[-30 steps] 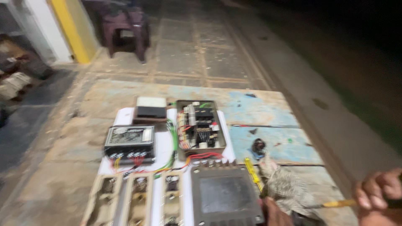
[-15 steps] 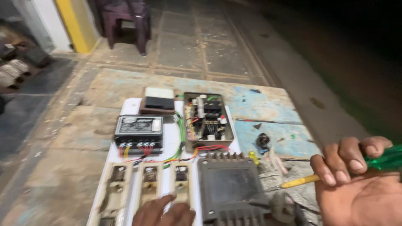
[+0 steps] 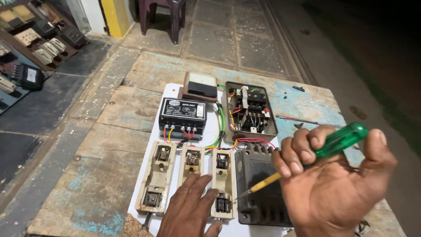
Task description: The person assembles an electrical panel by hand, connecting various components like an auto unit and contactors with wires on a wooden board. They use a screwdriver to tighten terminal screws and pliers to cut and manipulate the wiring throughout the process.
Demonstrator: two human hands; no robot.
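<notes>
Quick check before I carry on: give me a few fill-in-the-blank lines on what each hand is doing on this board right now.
1. The right hand grips a screwdriver whose handle is coloured ____.
2. The left hand rests on the ____ of the three cream fuse holders.
3. The screwdriver's tip sits over the dark grey ____.
4. The starter box with exposed wiring has its cover ____.

Missing words: green; middle; casing; off

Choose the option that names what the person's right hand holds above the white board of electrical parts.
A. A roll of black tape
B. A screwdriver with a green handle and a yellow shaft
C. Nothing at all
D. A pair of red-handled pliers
B: the right hand grips a screwdriver whose green handle shows between its fingers, the yellow shaft slanting down toward the fuse carriers.
</notes>
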